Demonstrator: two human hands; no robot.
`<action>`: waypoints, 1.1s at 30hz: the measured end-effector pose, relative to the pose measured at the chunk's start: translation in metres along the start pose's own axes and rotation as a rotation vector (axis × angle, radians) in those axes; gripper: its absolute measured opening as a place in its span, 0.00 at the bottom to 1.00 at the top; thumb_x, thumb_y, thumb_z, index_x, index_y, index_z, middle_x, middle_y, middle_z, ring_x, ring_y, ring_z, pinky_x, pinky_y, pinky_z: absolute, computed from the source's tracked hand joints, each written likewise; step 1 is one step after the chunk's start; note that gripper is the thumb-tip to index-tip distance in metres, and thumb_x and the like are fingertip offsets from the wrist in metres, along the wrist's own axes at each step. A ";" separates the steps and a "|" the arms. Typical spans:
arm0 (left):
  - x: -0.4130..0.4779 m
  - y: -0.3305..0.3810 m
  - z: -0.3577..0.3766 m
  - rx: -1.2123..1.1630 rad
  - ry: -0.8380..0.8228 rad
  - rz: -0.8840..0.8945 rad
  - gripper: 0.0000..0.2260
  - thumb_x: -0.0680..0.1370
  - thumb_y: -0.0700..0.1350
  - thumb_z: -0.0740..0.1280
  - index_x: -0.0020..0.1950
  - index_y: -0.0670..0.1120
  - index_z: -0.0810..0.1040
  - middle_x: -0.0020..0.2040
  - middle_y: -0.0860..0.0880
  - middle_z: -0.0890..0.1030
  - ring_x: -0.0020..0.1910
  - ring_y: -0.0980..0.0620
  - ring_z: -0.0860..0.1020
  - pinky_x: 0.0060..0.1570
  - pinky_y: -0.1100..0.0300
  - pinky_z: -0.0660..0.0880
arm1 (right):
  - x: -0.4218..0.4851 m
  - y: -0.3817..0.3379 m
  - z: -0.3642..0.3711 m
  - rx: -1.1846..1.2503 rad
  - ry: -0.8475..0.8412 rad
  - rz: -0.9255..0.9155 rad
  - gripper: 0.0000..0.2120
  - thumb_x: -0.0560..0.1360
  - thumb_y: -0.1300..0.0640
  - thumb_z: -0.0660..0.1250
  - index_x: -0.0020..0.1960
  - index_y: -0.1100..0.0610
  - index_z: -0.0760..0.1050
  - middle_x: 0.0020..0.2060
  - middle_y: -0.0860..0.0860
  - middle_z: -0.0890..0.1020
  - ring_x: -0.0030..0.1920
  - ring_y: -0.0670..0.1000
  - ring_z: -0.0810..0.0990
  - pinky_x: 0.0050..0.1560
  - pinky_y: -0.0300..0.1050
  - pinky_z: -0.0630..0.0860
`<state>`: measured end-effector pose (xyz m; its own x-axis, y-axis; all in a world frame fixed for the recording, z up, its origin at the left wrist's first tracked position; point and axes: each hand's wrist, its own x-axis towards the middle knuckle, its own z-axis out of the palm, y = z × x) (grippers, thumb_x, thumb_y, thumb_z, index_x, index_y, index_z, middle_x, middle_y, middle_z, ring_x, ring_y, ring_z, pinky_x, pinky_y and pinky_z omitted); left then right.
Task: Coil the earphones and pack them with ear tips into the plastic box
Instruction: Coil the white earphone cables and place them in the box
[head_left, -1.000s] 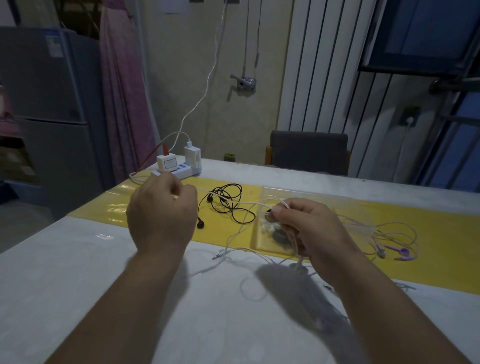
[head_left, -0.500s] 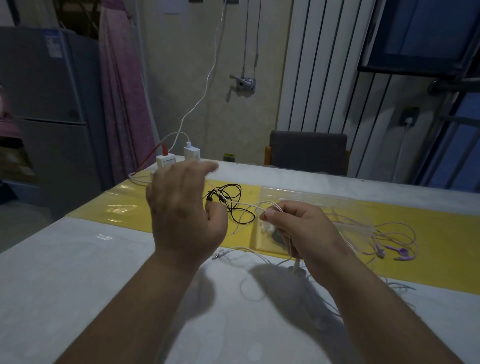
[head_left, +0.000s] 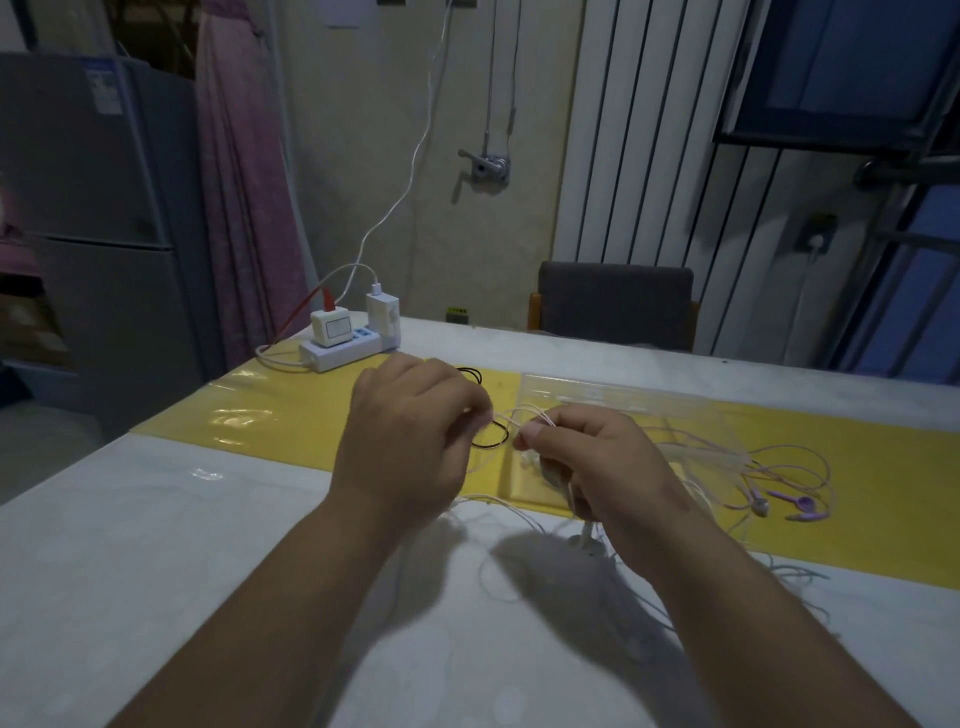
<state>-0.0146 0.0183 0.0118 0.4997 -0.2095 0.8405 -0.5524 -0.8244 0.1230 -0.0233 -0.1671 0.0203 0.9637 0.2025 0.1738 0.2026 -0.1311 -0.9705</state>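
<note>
Coiling under way: left hand, spread open a moment ago, now pinches the white earphone cable just beside the right hand, whose fingers pinch the gathered loops above the plastic box; another turn likely follows

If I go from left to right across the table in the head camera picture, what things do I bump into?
Power strip → left hand → white earphones, pinched by both hands → right hand → purple earphones.
</note>
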 end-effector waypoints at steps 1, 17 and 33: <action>0.000 0.001 -0.001 -0.004 0.043 -0.062 0.02 0.74 0.44 0.68 0.42 0.47 0.79 0.39 0.52 0.80 0.41 0.44 0.76 0.41 0.46 0.70 | 0.000 0.000 -0.001 0.000 -0.007 0.002 0.08 0.72 0.56 0.71 0.35 0.56 0.80 0.22 0.46 0.68 0.22 0.45 0.60 0.23 0.36 0.57; -0.002 -0.011 -0.016 0.099 0.139 -0.611 0.14 0.67 0.48 0.58 0.42 0.48 0.82 0.41 0.48 0.79 0.45 0.42 0.74 0.42 0.55 0.67 | 0.006 0.004 -0.005 0.053 0.137 -0.034 0.15 0.78 0.52 0.67 0.34 0.54 0.79 0.24 0.46 0.69 0.30 0.51 0.68 0.43 0.59 0.75; -0.002 0.000 0.002 -0.128 -0.050 -0.231 0.09 0.74 0.53 0.66 0.41 0.50 0.81 0.34 0.54 0.79 0.37 0.50 0.76 0.39 0.49 0.73 | -0.002 -0.002 -0.002 -0.077 0.032 -0.021 0.14 0.76 0.52 0.68 0.35 0.56 0.81 0.22 0.46 0.67 0.23 0.44 0.62 0.26 0.37 0.60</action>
<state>-0.0147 0.0177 0.0091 0.6531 -0.0518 0.7555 -0.4978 -0.7812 0.3767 -0.0255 -0.1692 0.0217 0.9639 0.1754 0.2004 0.2344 -0.2016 -0.9510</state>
